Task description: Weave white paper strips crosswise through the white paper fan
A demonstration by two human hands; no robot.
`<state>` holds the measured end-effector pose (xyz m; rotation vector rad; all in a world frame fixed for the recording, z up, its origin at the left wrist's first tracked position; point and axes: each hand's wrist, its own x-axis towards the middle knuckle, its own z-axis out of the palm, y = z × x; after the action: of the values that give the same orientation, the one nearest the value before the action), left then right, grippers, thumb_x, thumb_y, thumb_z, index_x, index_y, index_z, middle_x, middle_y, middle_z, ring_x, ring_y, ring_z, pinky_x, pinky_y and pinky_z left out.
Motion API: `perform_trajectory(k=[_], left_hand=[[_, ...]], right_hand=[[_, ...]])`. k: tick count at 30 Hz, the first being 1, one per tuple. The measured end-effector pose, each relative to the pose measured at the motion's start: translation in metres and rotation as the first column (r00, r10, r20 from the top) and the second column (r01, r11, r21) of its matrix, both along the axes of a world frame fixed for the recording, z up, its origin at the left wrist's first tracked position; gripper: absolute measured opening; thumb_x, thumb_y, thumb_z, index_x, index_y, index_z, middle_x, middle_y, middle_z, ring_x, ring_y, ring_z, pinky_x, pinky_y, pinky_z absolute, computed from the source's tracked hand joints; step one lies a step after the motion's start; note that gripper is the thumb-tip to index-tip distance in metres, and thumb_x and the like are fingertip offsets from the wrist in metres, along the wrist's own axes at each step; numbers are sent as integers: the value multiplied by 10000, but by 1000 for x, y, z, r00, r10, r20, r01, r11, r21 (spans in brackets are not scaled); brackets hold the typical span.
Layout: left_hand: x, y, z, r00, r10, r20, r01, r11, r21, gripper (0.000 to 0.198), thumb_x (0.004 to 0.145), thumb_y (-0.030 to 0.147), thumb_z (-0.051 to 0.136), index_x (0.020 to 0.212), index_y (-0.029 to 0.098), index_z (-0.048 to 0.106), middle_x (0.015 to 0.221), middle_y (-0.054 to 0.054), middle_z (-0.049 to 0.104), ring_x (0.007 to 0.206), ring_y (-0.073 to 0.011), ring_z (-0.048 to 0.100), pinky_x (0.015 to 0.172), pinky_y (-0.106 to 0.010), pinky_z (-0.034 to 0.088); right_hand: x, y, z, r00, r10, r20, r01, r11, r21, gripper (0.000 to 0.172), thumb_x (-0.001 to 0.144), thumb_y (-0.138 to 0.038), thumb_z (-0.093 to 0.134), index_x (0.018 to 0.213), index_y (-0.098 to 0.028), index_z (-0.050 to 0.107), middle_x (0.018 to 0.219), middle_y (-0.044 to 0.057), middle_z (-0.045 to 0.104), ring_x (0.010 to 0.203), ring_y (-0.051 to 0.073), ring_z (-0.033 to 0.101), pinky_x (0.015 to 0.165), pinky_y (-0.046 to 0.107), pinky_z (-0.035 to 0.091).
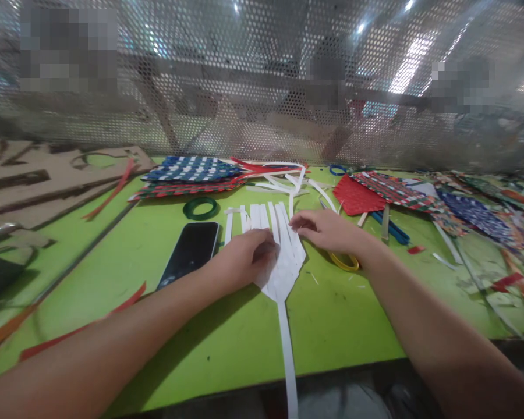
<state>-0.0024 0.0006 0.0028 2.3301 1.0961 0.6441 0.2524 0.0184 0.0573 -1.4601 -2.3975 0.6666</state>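
A white woven piece (282, 279) of flat strips lies on the green table, coming to a point towards me. From that point a long white strip hangs over the table's front edge. Loose strip ends (258, 216) fan out at its far side. My left hand (247, 259) lies on the left part of the weave, its fingers curled against the strips. At the upper right edge, my right hand (323, 231) has thumb and fingers closed around a white strip (291, 203). The fingertips of my left hand are partly hidden.
A phone (188, 253) and a green tape roll (199, 208) lie left of the weave; a yellow ring (346, 263) sits under my right wrist. Woven fans (192, 170) and a red one (358, 195) lie behind. Cardboard (70, 180) is far left; a perforated screen (244, 116) stands behind.
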Motion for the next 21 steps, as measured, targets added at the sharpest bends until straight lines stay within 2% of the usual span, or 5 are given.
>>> perform_trajectory(k=[6, 12, 15, 21], left_hand=[[0, 0, -1, 1000, -7, 3, 7, 1000, 7, 237, 902, 208, 564, 1107, 212, 682, 1191, -119, 734, 1064, -267, 715, 901, -397, 568], [1, 0, -1, 1000, -13, 9, 13, 1000, 13, 239, 890, 188, 563, 1099, 210, 675, 1188, -116, 732, 1044, -256, 720, 883, -382, 571], [0, 0, -2, 999, -21, 28, 21, 1000, -6, 243, 888, 185, 563, 1101, 212, 676, 1189, -116, 730, 1101, -259, 709, 910, -380, 570], [1, 0, -2, 999, -29, 35, 29, 1000, 0, 259, 873, 170, 554, 1097, 226, 672, 1199, -103, 733, 1127, -256, 702, 948, -396, 564]], right_hand=[[1, -1, 6, 999, 3, -46, -1, 999, 52, 116, 934, -249, 657, 1020, -211, 724, 1014, 58, 789, 881, 208, 718, 835, 346, 552], [0, -1, 4, 975, 100, -199, -97, 995, 27, 193, 885, -191, 689, 1077, -211, 683, 1091, 60, 768, 957, 198, 724, 929, 358, 568], [-2, 1, -1, 980, 106, -169, -107, 994, -1, 195, 885, -146, 665, 1070, -205, 682, 1113, 69, 754, 984, 190, 719, 953, 352, 562], [-2, 5, -6, 997, 82, -13, -81, 996, 47, 173, 883, -157, 686, 1048, -211, 689, 1113, 75, 725, 965, 196, 693, 885, 338, 547]])
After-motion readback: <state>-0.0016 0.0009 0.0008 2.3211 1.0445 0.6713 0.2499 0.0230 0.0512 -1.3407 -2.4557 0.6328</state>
